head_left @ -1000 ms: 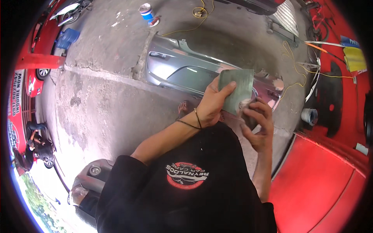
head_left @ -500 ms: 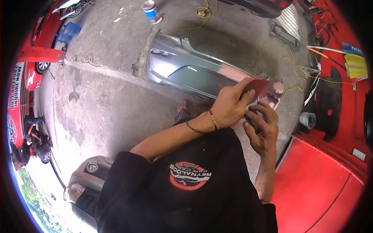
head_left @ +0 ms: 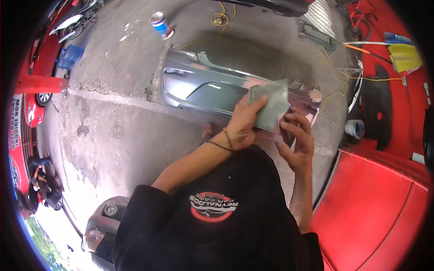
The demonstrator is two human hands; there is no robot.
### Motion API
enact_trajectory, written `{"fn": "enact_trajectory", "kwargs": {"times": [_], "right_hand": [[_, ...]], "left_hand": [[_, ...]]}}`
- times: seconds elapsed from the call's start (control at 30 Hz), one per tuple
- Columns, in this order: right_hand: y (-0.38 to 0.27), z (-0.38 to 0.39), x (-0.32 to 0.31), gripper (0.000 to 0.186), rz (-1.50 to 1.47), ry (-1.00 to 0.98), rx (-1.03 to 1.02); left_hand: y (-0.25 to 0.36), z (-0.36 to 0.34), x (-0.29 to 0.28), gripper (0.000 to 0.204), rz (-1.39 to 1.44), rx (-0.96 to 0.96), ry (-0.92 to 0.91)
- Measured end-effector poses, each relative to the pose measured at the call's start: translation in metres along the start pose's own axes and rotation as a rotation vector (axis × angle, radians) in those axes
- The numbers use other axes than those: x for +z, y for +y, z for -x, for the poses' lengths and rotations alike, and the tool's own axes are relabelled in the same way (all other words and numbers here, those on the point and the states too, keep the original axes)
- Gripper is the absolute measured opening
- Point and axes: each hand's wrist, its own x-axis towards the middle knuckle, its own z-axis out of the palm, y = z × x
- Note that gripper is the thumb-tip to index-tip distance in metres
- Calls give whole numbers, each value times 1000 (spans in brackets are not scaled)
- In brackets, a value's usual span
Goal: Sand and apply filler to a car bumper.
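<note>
My left hand (head_left: 244,119) pinches a greenish-grey sheet of sandpaper (head_left: 270,106) in front of my chest, thumb lying across its face. Close by its right edge, my right hand (head_left: 298,137) has curled fingers around something dark and pinkish that I cannot make out, partly hidden by the fingers. Beyond both hands, a silver-grey car bumper (head_left: 203,86) lies on the concrete floor. Pinkish patches show along its top edge and at its right end, and the sheet covers part of it.
A red panel (head_left: 366,203) stands close on my right, with a small bucket (head_left: 355,128) behind it. Yellow cord (head_left: 332,67) trails past the bumper's right end. A blue-and-white can (head_left: 158,22) stands farther back. A grey vehicle part (head_left: 106,217) is at lower left.
My left hand has turned the sandpaper: its dull red side faced up before, its greenish-grey side shows now. Both hands have shifted slightly left in view as the whole view moved.
</note>
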Motion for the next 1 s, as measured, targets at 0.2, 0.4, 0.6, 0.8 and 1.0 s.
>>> {"fn": "enact_trajectory", "kwargs": {"times": [0.2, 0.4, 0.6, 0.8, 1.0], "right_hand": [[-25, -16, -24, 45, 259, -134, -65], [-101, -38, 23, 48, 122, -389, -357], [-48, -84, -13, 49, -70, -46, -91], [-33, -62, -54, 44, -264, 265, 326], [-72, -66, -48, 36, 53, -89, 46]], "left_hand": [[9, 7, -24, 39, 279, -168, -190], [-3, -8, -26, 34, 472, -137, -296], [8, 6, -34, 47, 389, -243, -742], [26, 7, -2, 50, -70, -67, -52], [29, -3, -21, 64, -422, 106, -44]]}}
